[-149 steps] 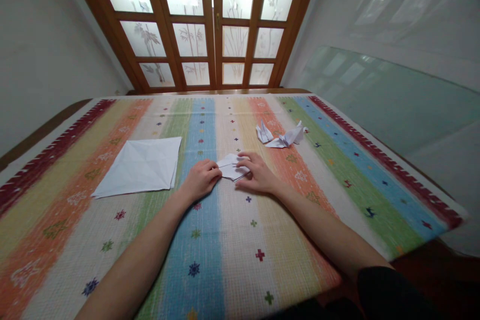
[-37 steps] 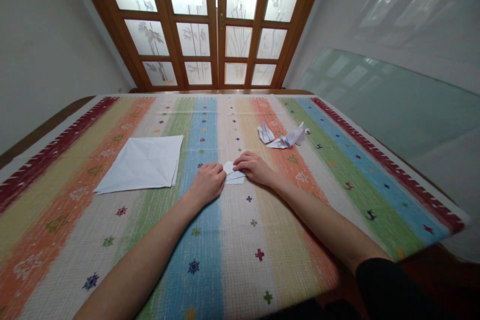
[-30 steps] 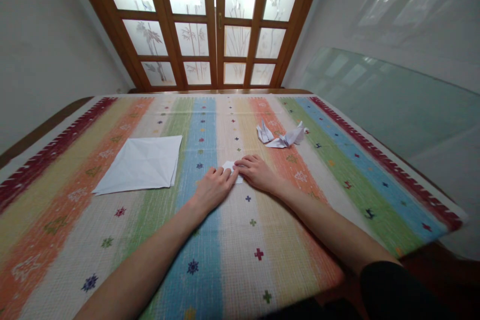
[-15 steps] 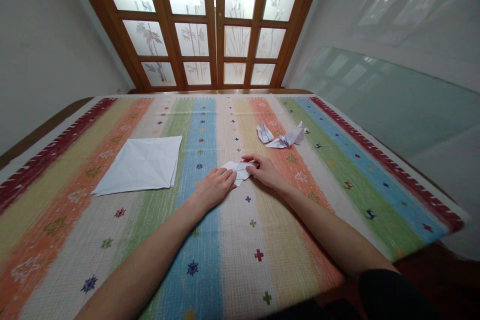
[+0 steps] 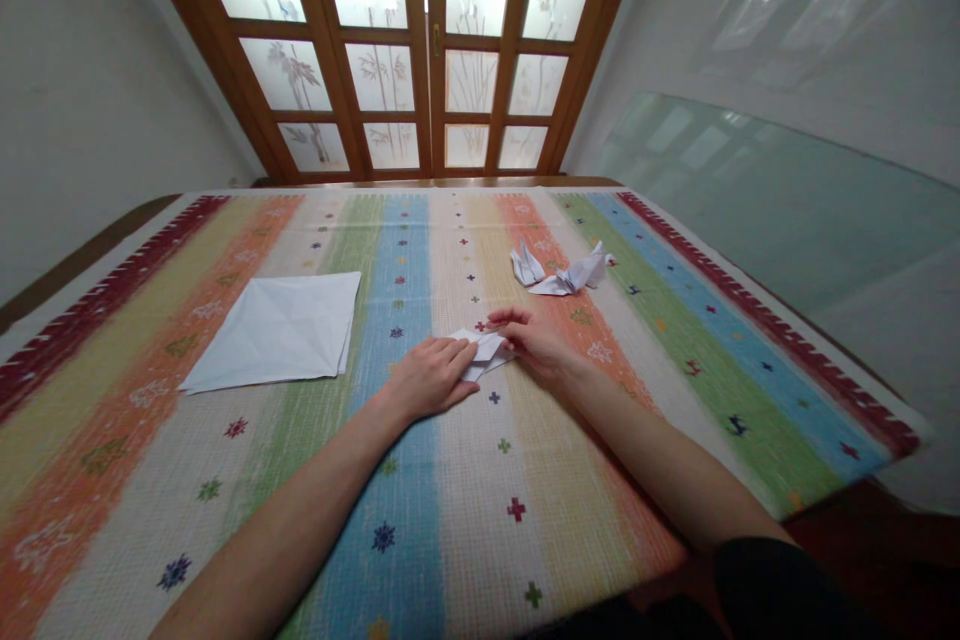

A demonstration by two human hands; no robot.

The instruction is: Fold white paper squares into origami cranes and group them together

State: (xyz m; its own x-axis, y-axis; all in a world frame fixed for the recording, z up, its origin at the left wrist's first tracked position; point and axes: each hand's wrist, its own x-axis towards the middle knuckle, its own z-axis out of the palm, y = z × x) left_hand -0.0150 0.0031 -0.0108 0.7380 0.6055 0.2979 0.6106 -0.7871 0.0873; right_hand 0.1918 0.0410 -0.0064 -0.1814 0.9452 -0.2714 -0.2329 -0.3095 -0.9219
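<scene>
Near the middle of the striped tablecloth (image 5: 469,480), from my remote seat I see a small folded white paper (image 5: 486,348) between the two hands. Its layers show, with one flap raised slightly. Across its left end the left hand (image 5: 431,377) lies palm down, fingers together and thumb apart, nearer the viewer; I cannot tell whether anything is pinched beneath. At its right edge the right hand (image 5: 538,342) has curled fingers, closed on the paper's edge as far as I can make out. Off to the left, well apart, I have a larger white paper sheet (image 5: 277,328), creased, its edges doubled. Beyond the right hand sit a bird-shaped origami piece (image 5: 574,275) and, just beside it, a smaller origami piece (image 5: 527,265).
</scene>
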